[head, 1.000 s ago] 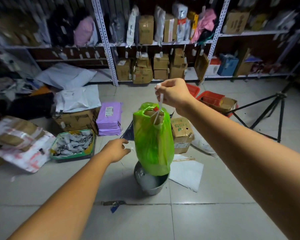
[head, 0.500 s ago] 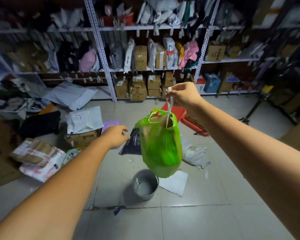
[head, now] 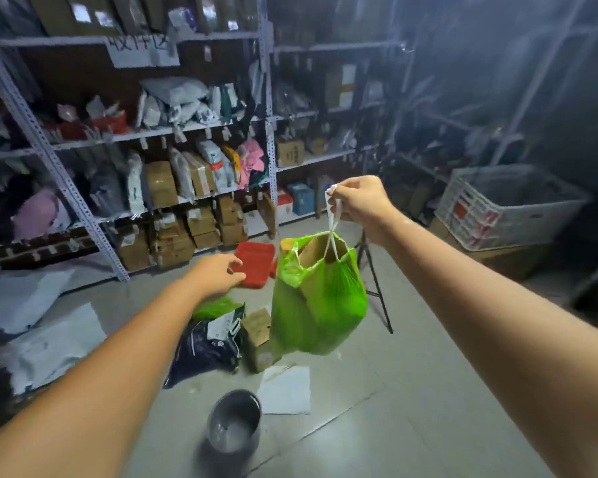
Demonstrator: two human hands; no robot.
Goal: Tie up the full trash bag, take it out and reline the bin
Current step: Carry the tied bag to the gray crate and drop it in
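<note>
Bag position: the green trash bag [head: 320, 301] is hung in the air, clear of the grey bin [head: 234, 421], which is left unlined on the floor [head: 377, 408] below

Risk, spill: the bag mouth is seen gaping, with cardboard poking out; contents could be tipped out if the bag is swung, since no knot is visible

Risk, strings: the white drawstrings [head: 332, 222] are thin and could be slipped or snapped under the load

Right hand [head: 359, 201]: clenched on the drawstrings, arm stretched forward, bag suspended beneath

Left hand [head: 218, 274]: nothing held, fingers loosely curled, extended beside the bag without contact
</note>
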